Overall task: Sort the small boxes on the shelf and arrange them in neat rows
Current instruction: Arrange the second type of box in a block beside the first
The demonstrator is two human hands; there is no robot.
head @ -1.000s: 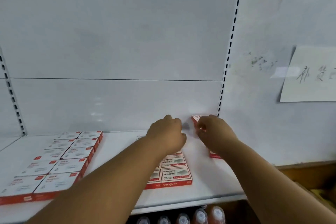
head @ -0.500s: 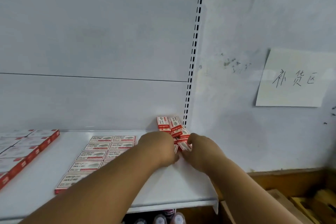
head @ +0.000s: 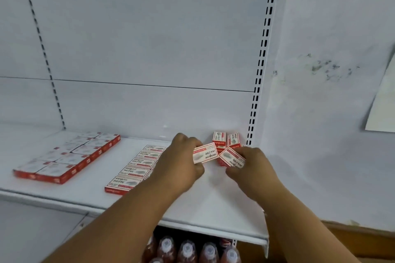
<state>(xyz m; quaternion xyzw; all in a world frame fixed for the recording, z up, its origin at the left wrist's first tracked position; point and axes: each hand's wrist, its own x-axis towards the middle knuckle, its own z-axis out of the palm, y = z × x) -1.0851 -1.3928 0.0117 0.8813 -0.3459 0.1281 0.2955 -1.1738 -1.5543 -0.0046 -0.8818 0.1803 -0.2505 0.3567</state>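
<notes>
- The left hand (head: 181,162) pinches one red-and-white staple box (head: 205,153) by its left end, lifted clear of the white shelf (head: 205,209), printed face up and tilted.
- The right hand (head: 251,168) grips a second staple box (head: 232,157), angled, its near corner almost meeting the first box.
- Behind them, the loose pile (head: 226,141) of the same boxes leans in the back right corner, some standing on end against the back panel.
- Risk one: the two held boxes look close enough to knock together, and a light fingertip pinch on the end of a box could let it twist and drop.
- Risk two: a knuckle brushing the upright boxes would likely topple them, scattering the pile.
- Risk three: the shelf's right end sits just beside the right wrist; a box fumbled there could slide off toward the bottles (head: 188,250) below.
- Room to move: bare shelf lies under both forearms, between the pile and the front lip.
- The tidy column of boxes (head: 136,166) sits just left of the left hand, its right side hidden by the arm, so the next slot cannot be judged.
- A larger red-edged block (head: 68,156) rests well apart, far left.
</notes>
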